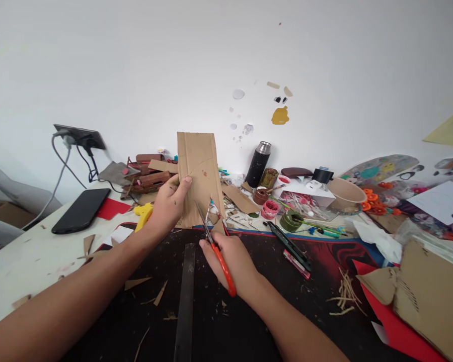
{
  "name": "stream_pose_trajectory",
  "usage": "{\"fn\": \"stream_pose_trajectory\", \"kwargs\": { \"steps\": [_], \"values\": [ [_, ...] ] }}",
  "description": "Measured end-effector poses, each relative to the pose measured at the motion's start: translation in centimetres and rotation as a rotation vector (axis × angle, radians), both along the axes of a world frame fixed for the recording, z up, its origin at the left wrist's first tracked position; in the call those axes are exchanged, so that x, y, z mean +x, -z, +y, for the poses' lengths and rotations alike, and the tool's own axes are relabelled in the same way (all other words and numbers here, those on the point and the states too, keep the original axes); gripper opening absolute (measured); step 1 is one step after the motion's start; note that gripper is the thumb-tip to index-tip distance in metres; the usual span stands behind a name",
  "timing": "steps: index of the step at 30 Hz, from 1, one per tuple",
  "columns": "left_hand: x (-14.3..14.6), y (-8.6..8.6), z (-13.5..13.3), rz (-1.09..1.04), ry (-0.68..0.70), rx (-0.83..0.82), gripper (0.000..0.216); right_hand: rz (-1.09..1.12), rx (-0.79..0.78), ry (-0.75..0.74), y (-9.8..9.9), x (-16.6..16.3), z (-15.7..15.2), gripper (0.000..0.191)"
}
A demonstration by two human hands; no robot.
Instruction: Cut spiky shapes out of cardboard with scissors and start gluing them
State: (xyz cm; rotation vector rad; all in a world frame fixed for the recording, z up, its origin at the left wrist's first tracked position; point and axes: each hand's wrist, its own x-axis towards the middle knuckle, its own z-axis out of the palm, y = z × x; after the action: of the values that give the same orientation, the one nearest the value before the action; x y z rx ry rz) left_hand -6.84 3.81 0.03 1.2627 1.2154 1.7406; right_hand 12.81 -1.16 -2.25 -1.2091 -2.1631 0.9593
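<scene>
My left hand (168, 203) is closed on the left edge of a tall brown cardboard piece (198, 168), holding it upright over the table. My right hand (230, 259) grips orange-handled scissors (217, 251). Their blades point up and into the lower edge of the cardboard. A cut strip hangs at the cardboard's lower right. Below the hands lies a dark metal ruler (184, 296) on a black cutting mat (219, 322) strewn with cardboard scraps.
A black phone (81, 210) lies left, near a wall socket (80, 136) with cables. A yellow glue gun (142, 213), black flask (258, 163), paint pots (270, 207), a bowl (345, 193) and pens crowd the back. Folded cardboard (426, 296) on red paper sits right.
</scene>
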Motion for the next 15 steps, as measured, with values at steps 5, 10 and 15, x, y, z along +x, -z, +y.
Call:
{"fn": "stream_pose_trajectory", "kwargs": {
  "steps": [5, 10, 15],
  "values": [
    [-0.12, 0.10, 0.02, 0.010, -0.002, -0.016, 0.048, -0.009, 0.025, 0.011, 0.42, -0.47, -0.15, 0.034],
    [-0.25, 0.42, 0.22, -0.004, -0.002, 0.003, 0.047, 0.004, 0.014, 0.010, 0.40, -0.50, -0.13, 0.031],
    [-0.17, 0.23, 0.10, -0.008, -0.002, -0.006, 0.048, 0.019, -0.032, -0.033, -0.02, -0.01, -0.06, 0.023]
  ]
}}
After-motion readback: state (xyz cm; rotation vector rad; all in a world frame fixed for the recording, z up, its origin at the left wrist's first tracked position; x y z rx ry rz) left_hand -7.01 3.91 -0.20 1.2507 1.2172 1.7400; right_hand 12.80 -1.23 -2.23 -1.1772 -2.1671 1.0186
